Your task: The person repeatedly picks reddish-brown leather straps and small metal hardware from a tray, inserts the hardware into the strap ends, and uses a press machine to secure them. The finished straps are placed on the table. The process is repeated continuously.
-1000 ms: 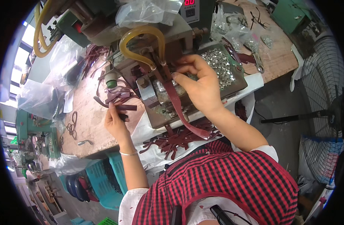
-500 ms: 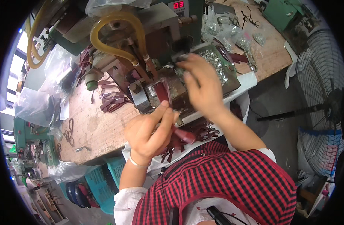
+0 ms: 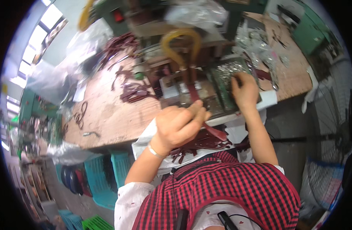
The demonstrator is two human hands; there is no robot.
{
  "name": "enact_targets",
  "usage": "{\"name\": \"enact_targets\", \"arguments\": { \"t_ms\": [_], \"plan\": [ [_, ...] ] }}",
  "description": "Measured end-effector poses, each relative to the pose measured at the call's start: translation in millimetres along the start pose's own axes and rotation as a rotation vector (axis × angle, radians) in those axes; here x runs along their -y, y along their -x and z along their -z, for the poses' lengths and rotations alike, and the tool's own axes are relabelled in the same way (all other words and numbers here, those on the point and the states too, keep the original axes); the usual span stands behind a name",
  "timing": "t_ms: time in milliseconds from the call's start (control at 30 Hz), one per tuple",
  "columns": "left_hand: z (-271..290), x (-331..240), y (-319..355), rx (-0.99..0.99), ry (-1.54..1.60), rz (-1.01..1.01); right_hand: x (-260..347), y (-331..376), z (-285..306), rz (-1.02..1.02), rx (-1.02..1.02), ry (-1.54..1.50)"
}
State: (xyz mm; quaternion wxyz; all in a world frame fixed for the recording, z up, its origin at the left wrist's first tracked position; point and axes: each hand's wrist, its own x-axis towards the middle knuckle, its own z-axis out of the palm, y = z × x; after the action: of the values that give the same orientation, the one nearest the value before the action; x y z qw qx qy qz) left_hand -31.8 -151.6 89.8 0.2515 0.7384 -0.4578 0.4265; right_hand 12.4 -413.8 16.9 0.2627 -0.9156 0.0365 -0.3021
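Note:
My left hand (image 3: pixel 178 124) is closed around a dark red leather strap (image 3: pixel 194 96) that runs from the small press machine (image 3: pixel 172 82) down past the bench edge to its free end (image 3: pixel 218 134). My right hand (image 3: pixel 244 91) reaches into a green tray of small silver metal parts (image 3: pixel 229 71), fingers curled down among them; what they hold is hidden. A yellow hose loop (image 3: pixel 179 42) arches over the machine. More dark red straps (image 3: pixel 201 143) lie piled in my lap on white cloth.
A wooden bench (image 3: pixel 107 115) carries loose strap pieces (image 3: pixel 132 92) and clear plastic bags (image 3: pixel 57 76). Teal plastic crates (image 3: pixel 99 176) stand under it at left. A floor fan (image 3: pixel 329 126) stands at right. Green machinery (image 3: pixel 310 30) is at far right.
My left hand came from the bench's left side to the middle and took hold of the strap. My right hand moved from the machine rightward into the tray of metal parts.

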Motion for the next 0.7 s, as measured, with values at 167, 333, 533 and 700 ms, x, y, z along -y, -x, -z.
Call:
{"name": "enact_targets", "arguments": {
  "t_ms": [167, 333, 533, 700],
  "plan": [
    [11, -6, 54, -0.117, 0.041, 0.298, -25, 19, 0, -0.115, -0.144, -0.338],
    [-14, 79, 84, -0.048, -0.040, 0.939, 9, 8, 10, -0.136, -0.018, -0.450],
    [41, 137, 58, -0.416, -0.237, 0.831, 15, 13, 4, -0.284, -0.010, -0.673],
    [63, 150, 50, 0.202, -0.304, 0.872, 20, 4, 4, -0.206, -0.009, -0.699]
  ]
}}
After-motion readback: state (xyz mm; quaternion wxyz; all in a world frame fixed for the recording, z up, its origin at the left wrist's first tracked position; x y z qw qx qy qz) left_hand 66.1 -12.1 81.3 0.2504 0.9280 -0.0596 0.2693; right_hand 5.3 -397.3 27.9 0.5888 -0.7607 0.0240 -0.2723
